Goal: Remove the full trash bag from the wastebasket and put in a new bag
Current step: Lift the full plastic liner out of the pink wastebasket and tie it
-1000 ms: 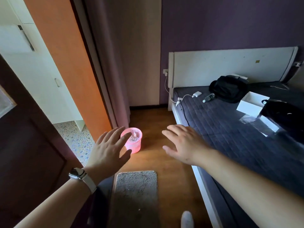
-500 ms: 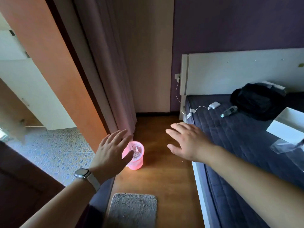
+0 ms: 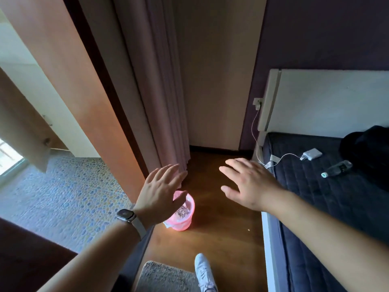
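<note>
1. While your left hand [image 3: 160, 192] overlaps its rim in view, the pink wastebasket [image 3: 183, 218] stands upright on the wooden floor [image 3: 223, 232], mouth up, just under your thumb.
2. Its trash bag [image 3: 168, 224] lines the rim, litter inside.
3. Your left hand is spread wide, holding nothing.
4. Your right hand [image 3: 248, 184], well right of the wastebasket near the bed [image 3: 328, 199], is flat-fingered and empty.

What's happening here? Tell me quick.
A person stands over a pink wastebasket on the wood floor by the curtain. The left hand and right hand are stretched out open, holding nothing. The bag is in the wastebasket with trash inside, not yet removed.
</note>
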### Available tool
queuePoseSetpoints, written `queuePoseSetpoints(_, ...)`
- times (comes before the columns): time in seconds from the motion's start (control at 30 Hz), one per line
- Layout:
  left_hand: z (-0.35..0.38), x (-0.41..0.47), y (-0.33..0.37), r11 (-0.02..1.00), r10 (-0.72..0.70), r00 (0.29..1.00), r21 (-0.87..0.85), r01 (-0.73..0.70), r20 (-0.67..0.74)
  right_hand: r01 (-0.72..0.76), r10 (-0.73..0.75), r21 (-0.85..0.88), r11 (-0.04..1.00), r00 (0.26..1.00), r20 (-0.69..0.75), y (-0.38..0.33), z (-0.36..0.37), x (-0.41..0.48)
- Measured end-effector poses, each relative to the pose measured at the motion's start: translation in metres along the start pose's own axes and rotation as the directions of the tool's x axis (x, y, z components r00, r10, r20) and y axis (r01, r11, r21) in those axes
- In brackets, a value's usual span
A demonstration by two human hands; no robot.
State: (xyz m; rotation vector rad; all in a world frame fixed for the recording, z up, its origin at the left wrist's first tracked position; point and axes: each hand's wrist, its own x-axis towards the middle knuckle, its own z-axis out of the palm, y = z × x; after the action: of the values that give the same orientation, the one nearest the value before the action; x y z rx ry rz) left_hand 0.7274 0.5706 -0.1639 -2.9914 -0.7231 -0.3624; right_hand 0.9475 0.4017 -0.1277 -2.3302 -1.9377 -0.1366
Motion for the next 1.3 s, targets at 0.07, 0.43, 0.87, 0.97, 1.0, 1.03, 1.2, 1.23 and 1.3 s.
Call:
queuePoseSetpoints(0.07,0.015,0.034,-0.013,1.000,-0.008,1.000,-0.017,0.008,-0.006,0.007,-0.007,-0.006,1.000,1.000,0.010,0.016,0.010,0.033)
queuePoseSetpoints(0.43,0.038,0.199,-0.111,0.993,-0.105,0.992,-0.066,0.101,-0.066,0.072,-0.071,-0.021,0.997,0.997,0.039,0.078,0.009,0.231)
queuePoseSetpoints(0.87,0.077,0.225,-0.204,0.826,-0.563,0.825,-0.075,0.558,-0.057,0.454,-0.460,0.090,0.886,0.886,0.057,0.082,0.077,0.423)
queuePoseSetpoints(0.97,0.092,0.222,-0.213,0.728,-0.684,0.728,-0.111,0.677,-0.040,0.545,-0.553,0.118,0.830,0.832,0.048,0.081,0.104,0.460)
queuePoseSetpoints(1.0,0.102,0.224,-0.216,0.680,-0.731,0.682,-0.120,0.723,-0.029,0.576,-0.588,0.144,0.805,0.806,0.065,0.085,0.114,0.476)
queuePoseSetpoints(1.03,0.111,0.227,-0.217,0.630,-0.774,0.633,-0.128,0.766,-0.021,0.612,-0.628,0.159,0.775,0.775,0.071,0.090,0.124,0.489)
queuePoseSetpoints(1.2,0.145,0.244,-0.187,0.357,-0.930,0.365,-0.134,0.925,0.046,0.740,-0.777,0.241,0.628,0.613,0.141,0.117,0.167,0.552)
queuePoseSetpoints(1.23,0.150,0.248,-0.181,0.324,-0.941,0.333,-0.121,0.938,0.064,0.760,-0.799,0.246,0.601,0.582,0.154,0.122,0.176,0.561)
queuePoseSetpoints(1.3,0.163,0.253,-0.176,0.272,-0.956,0.280,-0.094,0.958,0.091,0.800,-0.839,0.253,0.543,0.513,0.180,0.127,0.195,0.578)
